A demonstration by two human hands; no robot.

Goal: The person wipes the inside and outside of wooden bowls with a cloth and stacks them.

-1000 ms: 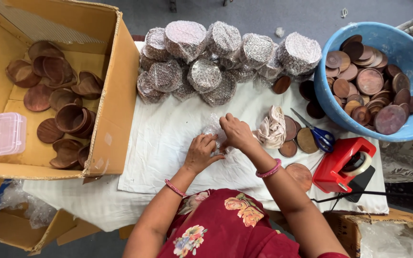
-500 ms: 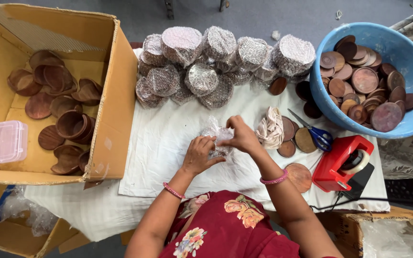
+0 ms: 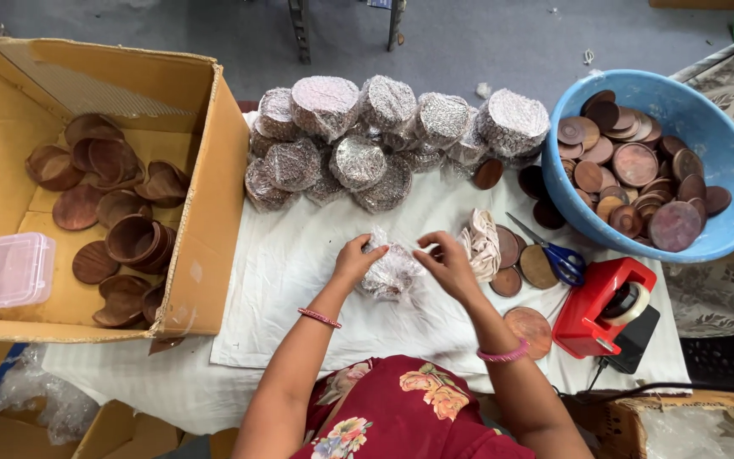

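Left hand (image 3: 353, 262) fingers were closed on the clear-plastic-wrapped round wooden piece (image 3: 391, 272), centre of the white-clothed desk (image 3: 299, 280). Right hand (image 3: 450, 266) pinched its wrap from the right; red tape dispenser (image 3: 598, 306) lay farther right.

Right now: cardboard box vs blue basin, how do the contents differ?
The cardboard box holds brown wooden bowls, some nested, plus a clear plastic container. The blue basin holds flat round wooden discs, piled loosely. The box is square, the basin round. Both hold unwrapped brown wood pieces.
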